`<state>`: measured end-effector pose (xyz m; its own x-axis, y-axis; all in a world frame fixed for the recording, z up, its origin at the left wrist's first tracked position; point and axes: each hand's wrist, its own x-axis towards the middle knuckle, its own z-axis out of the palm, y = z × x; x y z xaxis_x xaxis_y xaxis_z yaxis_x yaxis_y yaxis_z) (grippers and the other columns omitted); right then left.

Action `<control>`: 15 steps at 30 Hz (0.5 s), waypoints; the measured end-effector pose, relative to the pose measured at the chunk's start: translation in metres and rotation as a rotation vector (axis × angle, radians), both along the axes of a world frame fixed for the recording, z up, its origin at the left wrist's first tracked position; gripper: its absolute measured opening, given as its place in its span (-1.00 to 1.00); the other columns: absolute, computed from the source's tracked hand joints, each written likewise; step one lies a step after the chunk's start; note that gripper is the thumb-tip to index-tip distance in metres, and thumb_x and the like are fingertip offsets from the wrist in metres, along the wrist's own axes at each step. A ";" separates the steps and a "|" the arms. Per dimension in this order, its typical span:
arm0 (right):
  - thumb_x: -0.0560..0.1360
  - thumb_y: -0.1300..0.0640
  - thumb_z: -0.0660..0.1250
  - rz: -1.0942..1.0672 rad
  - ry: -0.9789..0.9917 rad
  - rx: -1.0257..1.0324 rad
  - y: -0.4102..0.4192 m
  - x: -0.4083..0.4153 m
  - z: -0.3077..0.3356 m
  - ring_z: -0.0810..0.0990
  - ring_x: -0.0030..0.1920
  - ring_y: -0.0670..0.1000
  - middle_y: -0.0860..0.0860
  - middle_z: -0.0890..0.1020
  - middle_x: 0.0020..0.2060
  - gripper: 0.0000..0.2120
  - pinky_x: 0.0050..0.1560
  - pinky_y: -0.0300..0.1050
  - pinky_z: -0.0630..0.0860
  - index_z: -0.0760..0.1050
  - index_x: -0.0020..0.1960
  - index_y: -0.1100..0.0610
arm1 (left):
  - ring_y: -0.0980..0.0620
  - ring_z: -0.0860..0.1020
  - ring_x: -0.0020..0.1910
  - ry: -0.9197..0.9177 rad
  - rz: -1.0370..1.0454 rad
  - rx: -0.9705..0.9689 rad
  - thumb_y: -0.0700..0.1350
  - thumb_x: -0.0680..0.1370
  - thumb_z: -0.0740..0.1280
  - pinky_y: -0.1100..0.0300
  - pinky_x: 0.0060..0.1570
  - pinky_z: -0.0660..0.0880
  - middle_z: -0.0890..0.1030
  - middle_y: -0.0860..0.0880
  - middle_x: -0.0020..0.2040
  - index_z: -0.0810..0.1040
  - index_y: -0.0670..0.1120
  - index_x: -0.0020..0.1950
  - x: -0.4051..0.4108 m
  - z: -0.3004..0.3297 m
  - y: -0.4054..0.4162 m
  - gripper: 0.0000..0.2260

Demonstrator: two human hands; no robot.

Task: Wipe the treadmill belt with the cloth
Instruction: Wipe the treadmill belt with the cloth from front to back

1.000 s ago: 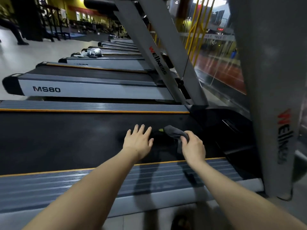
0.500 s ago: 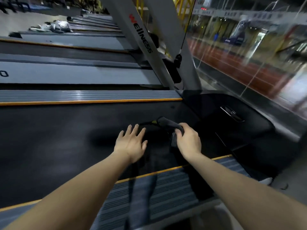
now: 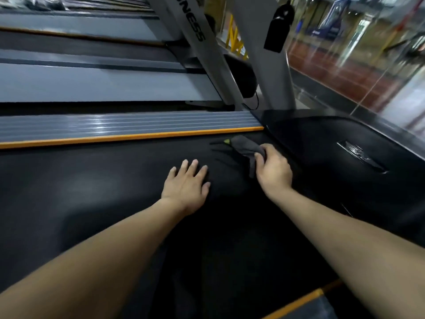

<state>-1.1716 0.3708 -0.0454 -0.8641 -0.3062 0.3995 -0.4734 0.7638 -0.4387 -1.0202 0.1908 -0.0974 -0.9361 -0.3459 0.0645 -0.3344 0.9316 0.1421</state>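
Right hand (image 3: pixel 272 171) grips the cloth (image 3: pixel 245 147) on the belt (image 3: pixel 92 180), left hand (image 3: pixel 187 187) spread flat beside it

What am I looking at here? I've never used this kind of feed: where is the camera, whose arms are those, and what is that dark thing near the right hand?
The camera sits on a person's head, looking forward and down, so the two bare arms are that person's own. There is no robot. The wide black surface is a treadmill belt, edged by an orange stripe and a grey ribbed side rail. The left hand lies flat on the belt, fingers straight, holding nothing. The right hand grips a dark grey cloth, bunched up and lying on the belt near the black motor cover. Behind stand grey uprights and more treadmills.
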 end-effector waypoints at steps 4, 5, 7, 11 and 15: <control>0.60 -0.15 0.20 0.147 -0.149 0.099 -0.028 -0.022 -0.035 0.46 0.38 0.14 0.04 0.49 0.40 -0.52 0.29 0.02 0.42 0.35 0.47 -0.02 | -0.11 -0.01 0.64 -0.003 0.040 0.025 0.19 0.68 -0.04 -0.15 0.55 0.04 0.06 -0.03 0.66 0.10 0.09 0.63 -0.040 -0.007 -0.018 -0.48; 0.61 -0.17 0.17 0.168 -0.162 0.126 -0.033 -0.029 -0.045 0.39 0.44 0.12 0.05 0.44 0.45 -0.49 0.36 0.03 0.36 0.32 0.50 -0.01 | -0.12 0.00 0.64 -0.005 0.050 0.034 0.19 0.68 -0.05 -0.16 0.55 0.05 0.07 -0.03 0.66 0.10 0.09 0.63 -0.046 -0.011 -0.021 -0.48; 0.62 -0.18 0.13 0.181 -0.131 0.240 -0.042 -0.041 -0.063 0.29 0.51 0.15 0.10 0.36 0.50 -0.48 0.45 0.11 0.25 0.29 0.53 -0.03 | -0.12 0.00 0.63 -0.014 0.064 0.043 0.20 0.67 -0.04 -0.17 0.55 0.05 0.08 -0.02 0.66 0.11 0.09 0.63 -0.057 -0.019 -0.027 -0.47; 0.61 -0.06 0.26 0.221 -0.142 0.249 -0.050 -0.063 -0.084 0.27 0.52 0.16 0.09 0.36 0.51 -0.58 0.50 0.11 0.13 0.43 0.46 -0.06 | -0.07 -0.04 0.64 -0.026 0.070 0.045 0.26 0.66 -0.06 -0.17 0.56 -0.04 0.06 0.03 0.66 0.10 0.13 0.63 -0.076 -0.028 -0.041 -0.45; 0.55 0.08 0.39 0.285 -0.061 0.125 -0.045 -0.100 -0.092 0.42 0.44 0.17 0.11 0.51 0.40 -0.65 0.45 0.04 0.29 0.57 0.33 0.00 | 0.01 -0.07 0.64 0.055 0.093 0.055 0.26 0.64 -0.06 -0.16 0.57 -0.11 0.08 0.10 0.66 0.16 0.19 0.61 -0.082 -0.037 -0.046 -0.47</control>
<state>-1.2719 0.3255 -0.1370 -0.7579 -0.5826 0.2934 -0.6516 0.6543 -0.3839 -1.1025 0.1444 -0.1341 -0.8953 -0.4354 0.0939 -0.4093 0.8874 0.2123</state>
